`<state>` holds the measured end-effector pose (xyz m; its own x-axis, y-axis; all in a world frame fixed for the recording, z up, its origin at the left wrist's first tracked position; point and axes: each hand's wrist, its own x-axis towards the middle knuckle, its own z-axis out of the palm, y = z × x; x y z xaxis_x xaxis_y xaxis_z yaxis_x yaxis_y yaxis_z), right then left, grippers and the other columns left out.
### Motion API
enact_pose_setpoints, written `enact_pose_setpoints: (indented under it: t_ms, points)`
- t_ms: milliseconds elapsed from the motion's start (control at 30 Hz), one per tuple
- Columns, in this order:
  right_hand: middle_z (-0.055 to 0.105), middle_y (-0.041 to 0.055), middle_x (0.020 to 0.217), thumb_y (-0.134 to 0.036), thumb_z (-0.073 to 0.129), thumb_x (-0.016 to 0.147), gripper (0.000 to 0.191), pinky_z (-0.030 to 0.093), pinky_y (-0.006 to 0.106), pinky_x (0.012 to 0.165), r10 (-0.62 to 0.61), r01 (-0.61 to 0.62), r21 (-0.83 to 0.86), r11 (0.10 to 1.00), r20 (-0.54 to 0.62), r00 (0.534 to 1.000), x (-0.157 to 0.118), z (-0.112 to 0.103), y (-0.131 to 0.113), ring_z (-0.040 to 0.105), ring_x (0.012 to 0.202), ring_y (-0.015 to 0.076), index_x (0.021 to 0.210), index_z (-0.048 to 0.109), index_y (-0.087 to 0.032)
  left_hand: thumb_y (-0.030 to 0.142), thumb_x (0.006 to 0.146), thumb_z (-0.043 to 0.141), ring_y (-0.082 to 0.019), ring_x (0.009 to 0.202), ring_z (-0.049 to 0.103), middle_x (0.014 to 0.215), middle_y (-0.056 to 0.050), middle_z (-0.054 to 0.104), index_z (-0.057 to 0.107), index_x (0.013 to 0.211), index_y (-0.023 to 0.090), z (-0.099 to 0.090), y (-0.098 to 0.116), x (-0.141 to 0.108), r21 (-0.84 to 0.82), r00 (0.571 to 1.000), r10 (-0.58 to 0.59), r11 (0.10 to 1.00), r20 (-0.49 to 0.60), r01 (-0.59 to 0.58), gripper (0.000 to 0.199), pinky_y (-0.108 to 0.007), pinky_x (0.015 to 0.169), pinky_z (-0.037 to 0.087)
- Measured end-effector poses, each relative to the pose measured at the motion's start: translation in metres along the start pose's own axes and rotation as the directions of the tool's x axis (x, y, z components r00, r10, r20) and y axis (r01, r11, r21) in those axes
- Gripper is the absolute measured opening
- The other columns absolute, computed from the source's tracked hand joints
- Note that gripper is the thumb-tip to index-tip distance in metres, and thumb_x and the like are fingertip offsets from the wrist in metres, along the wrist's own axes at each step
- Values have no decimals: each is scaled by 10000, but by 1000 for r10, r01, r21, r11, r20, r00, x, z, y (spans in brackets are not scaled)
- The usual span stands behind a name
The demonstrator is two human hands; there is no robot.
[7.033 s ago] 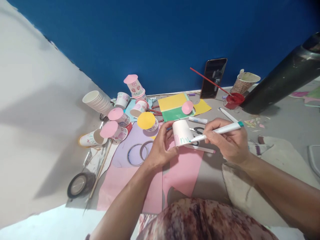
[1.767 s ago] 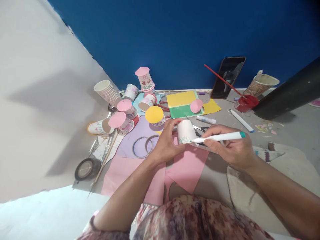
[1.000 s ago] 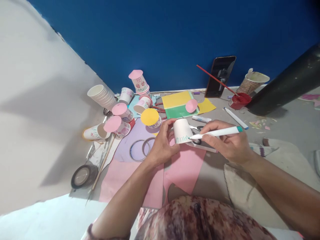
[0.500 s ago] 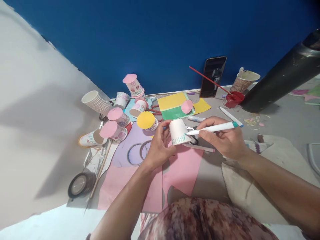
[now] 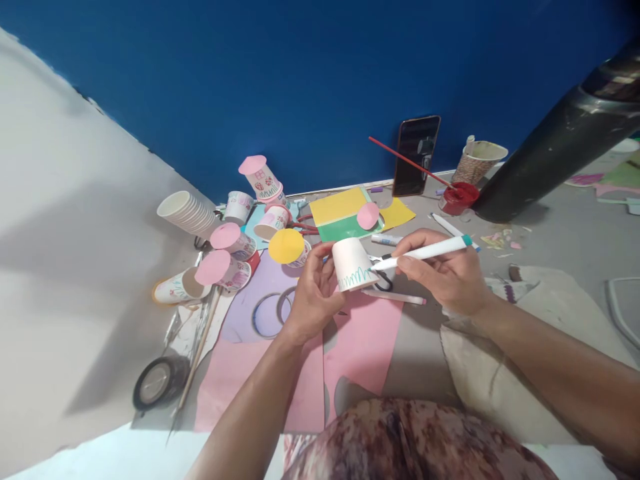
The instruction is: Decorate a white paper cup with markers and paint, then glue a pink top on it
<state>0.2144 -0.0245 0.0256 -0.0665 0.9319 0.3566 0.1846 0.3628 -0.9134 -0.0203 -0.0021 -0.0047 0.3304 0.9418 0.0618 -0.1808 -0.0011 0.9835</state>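
My left hand [image 5: 319, 293] grips a white paper cup [image 5: 352, 259] from its left side, the cup turned upside down and slightly tilted. Green zigzag strokes run along the cup's lower band near the rim. In my right hand [image 5: 443, 270] is a white marker [image 5: 425, 253] with a green end, held like a pen. Its tip meets the cup at the right end of the green strokes. Behind and below the cup, partly hidden, lie black-handled scissors [image 5: 384, 281] and a white marker with a pink end [image 5: 400, 297].
Several decorated cups with pink or yellow paper discs [image 5: 286, 247] and stacked cups [image 5: 183, 212] stand left. Pink paper sheets [image 5: 260, 387] lie in front. Behind are a propped phone [image 5: 417, 157], a red paint pot [image 5: 459, 199] and a tall black bottle [image 5: 540, 147]. A cloth [image 5: 530, 347] lies right.
The cup has turned a little in my left hand, and the visible green strokes now reach further along it. The view has shifted slightly.
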Motion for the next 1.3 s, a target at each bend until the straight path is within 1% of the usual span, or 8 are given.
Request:
enact_pose_setpoints:
  t_ms: [200,333,433,667,867,1067,1200,1300]
  points:
    - [681,6,678,-406,731,974,215,486,281,536,67,-74,113,991,58,996,0,-1,2,635,598,157,855,723,-227,357,734,920,-290,1426,561,1443,-98,554,476,1330,299,-1,-2,0,32,1000,25,999,16,-25,745,-397,1107,527]
    - [682,4,683,-436,760,955,234,474,272,530,94,-93,139,986,0,996,1,0,1,599,582,142,864,721,-224,366,737,925,-278,1395,579,1402,-97,579,487,1339,298,-3,-4,1,28,1000,20,999,7,-20,748,-346,1031,548]
    - [670,-2,674,-448,760,954,254,466,264,523,89,-90,188,978,15,996,2,1,1,585,576,133,844,721,-222,352,702,946,-260,1335,606,1342,-73,586,508,1332,303,-4,-4,1,1,1000,-10,1000,-22,10,769,-315,991,551]
    - [674,4,687,-436,759,952,249,488,267,529,115,-111,216,970,-3,993,3,0,5,596,588,136,847,725,-213,331,669,968,-268,1362,595,1387,-74,601,532,1323,312,-3,-3,1,-60,999,-23,998,-49,20,786,-314,1004,555]
    - [685,4,703,-429,772,942,237,496,257,549,120,-108,263,959,-31,992,4,2,5,602,613,133,863,722,-212,369,665,954,-263,1277,635,1427,-86,595,500,1368,307,-5,-3,0,-78,996,-78,994,-40,75,839,-306,922,577]
    - [665,-13,661,-438,764,958,254,481,245,527,156,-148,329,933,1,988,2,3,10,597,576,122,857,719,-208,377,650,967,-286,1354,601,1455,-90,596,486,1390,302,-6,-3,0,-106,994,-107,989,-31,103,886,-338,992,577]
    - [776,16,808,-478,703,1004,263,487,246,526,144,-112,340,934,-68,987,3,5,11,564,553,106,1078,742,-228,376,628,982,-295,1336,625,1517,-87,585,471,1409,326,-6,-4,0,-138,988,-154,979,-6,152,936,-361,998,589]
    - [814,62,1053,-462,782,940,362,541,269,606,146,-135,261,956,-23,989,4,5,8,622,666,126,1217,717,-240,448,632,981,-303,1276,661,1492,-95,615,473,1426,322,-4,-6,-2,-123,988,-151,980,24,153,950,-378,980,595]
